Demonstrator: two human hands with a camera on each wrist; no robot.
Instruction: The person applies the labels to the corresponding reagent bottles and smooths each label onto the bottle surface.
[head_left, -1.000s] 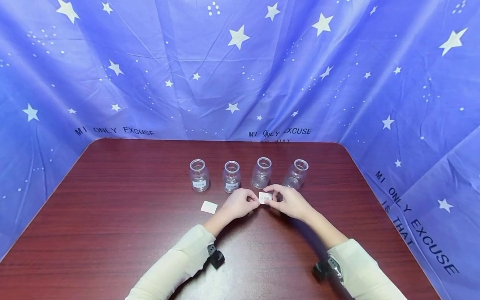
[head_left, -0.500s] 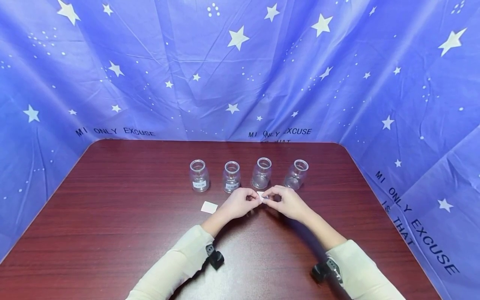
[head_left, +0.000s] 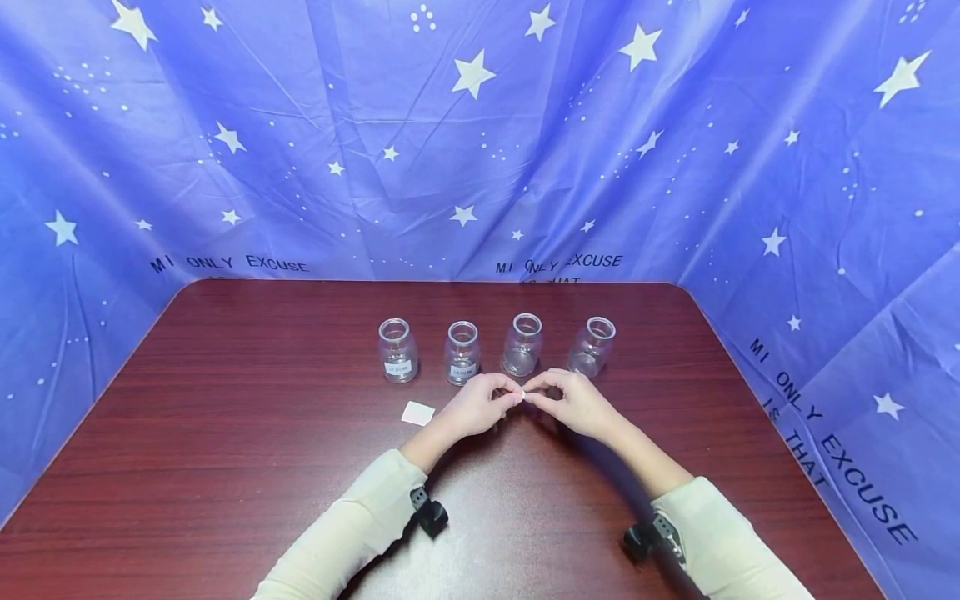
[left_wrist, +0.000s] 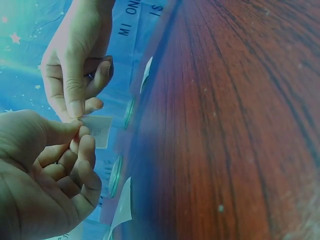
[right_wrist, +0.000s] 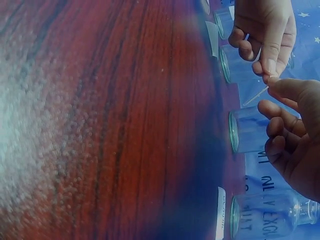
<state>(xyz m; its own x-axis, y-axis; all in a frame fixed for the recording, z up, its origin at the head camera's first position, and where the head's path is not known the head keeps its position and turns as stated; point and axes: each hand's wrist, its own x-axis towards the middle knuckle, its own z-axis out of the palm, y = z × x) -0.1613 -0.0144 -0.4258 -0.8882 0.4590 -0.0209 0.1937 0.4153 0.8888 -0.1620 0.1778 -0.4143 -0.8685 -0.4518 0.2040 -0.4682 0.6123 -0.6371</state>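
Before jars (head_left: 522, 350) (table edges (head_left: 435, 286) distant), fingers (head_left: 506, 384) pinch paper (left_wrist: 100, 131).

In the head view we catch only a white speck of the small label (left_wrist: 101, 131), the rest lost behind the left hand (head_left: 476, 405) and right hand (head_left: 579, 406). The print on the leftmost jar's sticker (head_left: 398, 367) is too small for us to read. The right hand hides the lower edge of the rightmost jar (head_left: 597, 343) and, on the right, a slip of paper (right_wrist: 220, 212) whose writing we cannot make out. The near edge cuts off both sleeves (head_left: 348, 533) and the bench (head_left: 187, 467).
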